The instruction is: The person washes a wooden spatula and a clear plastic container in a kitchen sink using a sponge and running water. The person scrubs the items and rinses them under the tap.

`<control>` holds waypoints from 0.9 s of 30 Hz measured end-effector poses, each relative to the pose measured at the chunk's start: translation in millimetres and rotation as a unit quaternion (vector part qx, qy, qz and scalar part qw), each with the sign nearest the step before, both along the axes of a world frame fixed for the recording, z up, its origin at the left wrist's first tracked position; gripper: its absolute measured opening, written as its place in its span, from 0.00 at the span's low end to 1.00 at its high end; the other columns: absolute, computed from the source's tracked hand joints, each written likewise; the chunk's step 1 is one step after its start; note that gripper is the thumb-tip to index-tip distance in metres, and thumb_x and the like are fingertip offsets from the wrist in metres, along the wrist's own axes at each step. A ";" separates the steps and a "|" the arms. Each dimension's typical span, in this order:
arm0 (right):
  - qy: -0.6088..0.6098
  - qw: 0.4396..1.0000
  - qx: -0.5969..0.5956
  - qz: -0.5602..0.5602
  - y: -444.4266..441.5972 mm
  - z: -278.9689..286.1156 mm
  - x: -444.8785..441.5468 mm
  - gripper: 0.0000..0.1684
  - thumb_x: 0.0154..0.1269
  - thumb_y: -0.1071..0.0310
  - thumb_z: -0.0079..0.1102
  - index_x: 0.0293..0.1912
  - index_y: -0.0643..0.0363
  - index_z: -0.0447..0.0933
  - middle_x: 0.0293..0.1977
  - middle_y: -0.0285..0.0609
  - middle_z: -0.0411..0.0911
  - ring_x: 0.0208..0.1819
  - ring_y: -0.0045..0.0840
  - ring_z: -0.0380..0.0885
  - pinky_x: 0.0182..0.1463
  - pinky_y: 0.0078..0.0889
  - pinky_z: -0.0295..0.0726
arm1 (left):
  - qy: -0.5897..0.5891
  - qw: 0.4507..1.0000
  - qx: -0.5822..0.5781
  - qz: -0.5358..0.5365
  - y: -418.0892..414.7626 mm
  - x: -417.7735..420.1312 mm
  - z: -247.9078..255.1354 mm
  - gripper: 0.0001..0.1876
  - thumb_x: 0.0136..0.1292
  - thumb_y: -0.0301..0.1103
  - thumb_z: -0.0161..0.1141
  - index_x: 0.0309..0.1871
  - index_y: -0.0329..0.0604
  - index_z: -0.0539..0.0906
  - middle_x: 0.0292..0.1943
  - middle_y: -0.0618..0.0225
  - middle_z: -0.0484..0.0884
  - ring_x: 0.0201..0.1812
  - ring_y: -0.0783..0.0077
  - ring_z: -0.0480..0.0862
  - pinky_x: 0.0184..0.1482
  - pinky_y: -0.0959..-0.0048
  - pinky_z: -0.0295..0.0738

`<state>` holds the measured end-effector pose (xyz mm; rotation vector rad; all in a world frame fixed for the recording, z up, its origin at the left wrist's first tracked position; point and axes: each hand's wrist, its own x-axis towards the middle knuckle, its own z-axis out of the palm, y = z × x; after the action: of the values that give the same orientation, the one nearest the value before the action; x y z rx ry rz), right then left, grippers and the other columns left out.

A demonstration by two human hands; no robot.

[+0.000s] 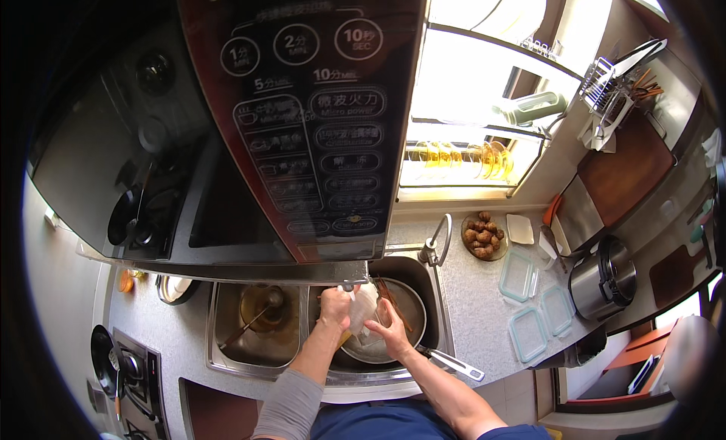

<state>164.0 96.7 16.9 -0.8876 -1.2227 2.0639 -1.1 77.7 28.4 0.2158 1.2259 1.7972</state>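
Over the right basin of a steel double sink (448,326), my left hand (336,311) is closed around something at the edge of a whitish, rounded item (363,307), perhaps a bowl. My right hand (391,331) touches or nearly touches its right side with thumb and fingers spread. Beneath both hands sits a metal pan (421,312) with water in it and a handle (456,365) reaching over the front rim. Reddish-brown chopsticks (402,309) lie in the pan. The left basin holds a ladle (249,326) in brownish liquid. What my left fingers grip is partly hidden.
A microwave (340,213) hangs over the sink's back left. Right of the curved faucet (448,236) are a bowl of brown round tubers (484,236), glass containers with teal-rimmed lids (527,333) and a steel pot (601,281). A gas stove (139,377) is at the left.
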 end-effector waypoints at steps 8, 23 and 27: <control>0.131 0.975 -0.178 -0.032 1.7 -4.0 -14.9 0.48 0.65 0.57 0.67 0.75 0.59 0.51 0.71 0.42 0.57 0.70 0.29 0.59 0.66 0.37 0.66 | 0.220 0.973 -0.003 0.070 -4.0 35.8 13.7 0.07 0.68 0.32 0.62 0.39 0.36 0.82 0.33 0.71 0.84 0.35 0.80 0.80 0.38 0.78 0.75; 0.032 0.999 0.014 -0.033 5.9 -4.0 0.4 0.54 0.57 0.68 0.74 0.74 0.64 0.50 0.72 0.41 0.57 0.74 0.27 0.54 0.73 0.32 0.57 | -0.052 0.994 0.093 -0.021 -16.7 11.4 16.0 0.07 0.61 0.22 0.60 0.43 0.36 0.83 0.41 0.68 0.84 0.43 0.73 0.83 0.50 0.73 0.77; 0.076 0.994 -0.053 -0.049 6.5 -1.0 -1.0 0.51 0.61 0.65 0.71 0.75 0.57 0.50 0.69 0.41 0.62 0.70 0.25 0.61 0.69 0.32 0.64 | 0.013 0.995 0.098 -0.018 -16.0 22.5 24.4 0.03 0.64 0.24 0.61 0.39 0.37 0.83 0.36 0.71 0.83 0.38 0.78 0.80 0.44 0.76 0.75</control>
<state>163.1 103.3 15.9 -0.8043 -0.9790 2.0914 21.4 61.7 52.8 0.3715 1.0561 1.8895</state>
